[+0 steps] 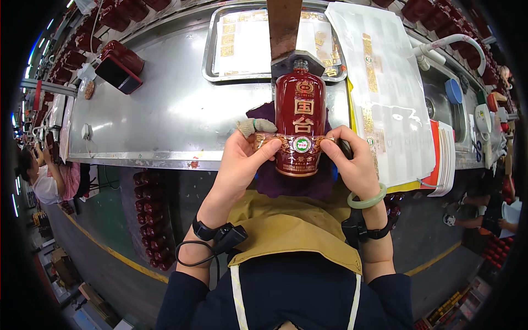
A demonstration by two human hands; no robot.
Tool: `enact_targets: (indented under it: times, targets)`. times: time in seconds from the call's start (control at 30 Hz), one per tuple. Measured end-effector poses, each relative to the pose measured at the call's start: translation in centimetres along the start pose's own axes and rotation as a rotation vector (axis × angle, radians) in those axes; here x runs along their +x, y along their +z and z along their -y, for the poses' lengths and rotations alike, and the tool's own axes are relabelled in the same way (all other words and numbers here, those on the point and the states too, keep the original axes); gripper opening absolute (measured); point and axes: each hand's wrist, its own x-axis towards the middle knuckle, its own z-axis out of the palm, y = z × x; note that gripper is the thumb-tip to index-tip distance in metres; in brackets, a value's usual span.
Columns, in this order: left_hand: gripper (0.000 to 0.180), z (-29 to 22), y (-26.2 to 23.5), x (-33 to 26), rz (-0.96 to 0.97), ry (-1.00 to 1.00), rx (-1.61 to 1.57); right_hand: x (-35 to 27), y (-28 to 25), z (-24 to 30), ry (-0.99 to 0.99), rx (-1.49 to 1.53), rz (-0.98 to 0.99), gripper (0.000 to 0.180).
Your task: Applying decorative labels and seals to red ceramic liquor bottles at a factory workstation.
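A dark red glazed bottle (300, 113) with gold characters lies on a purple cloth (286, 184) at the near edge of a steel table (165, 115), neck pointing away into a metal holder (294, 58). My left hand (242, 159) presses a gold-patterned label band (264, 141) against the bottle's lower left side; its forefinger wears a cloth finger cot. My right hand (352, 159) presses the band's other end on the bottle's right side. A round green-and-white seal (301, 144) sits in the band's middle.
A metal tray (220, 49) holding sheets of gold labels lies behind the bottle. White label backing sheets (385, 93) spread to the right, beside a sink (440, 104) with a white faucet. Red boxes (121, 66) stand at far left. Red bottles (151, 220) sit under the table.
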Motion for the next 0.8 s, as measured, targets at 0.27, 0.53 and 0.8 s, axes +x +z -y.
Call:
enact_targets:
  times: [0.27,0.53,0.8]
  targets:
    - [0.03,0.1,0.0,0.1,0.016,0.0,0.012,0.0,0.0,0.0,0.023,-0.017,-0.004,0.018]
    - [0.044,0.1,-0.2,0.2,-0.006,-0.034,-0.017,-0.2,-0.9,-0.7,0.075,-0.317,-0.213,0.03]
    - [0.041,1.4,-0.7,0.3,-0.057,0.024,0.039,-1.8,0.0,1.9,-0.012,0.247,-0.205,0.029]
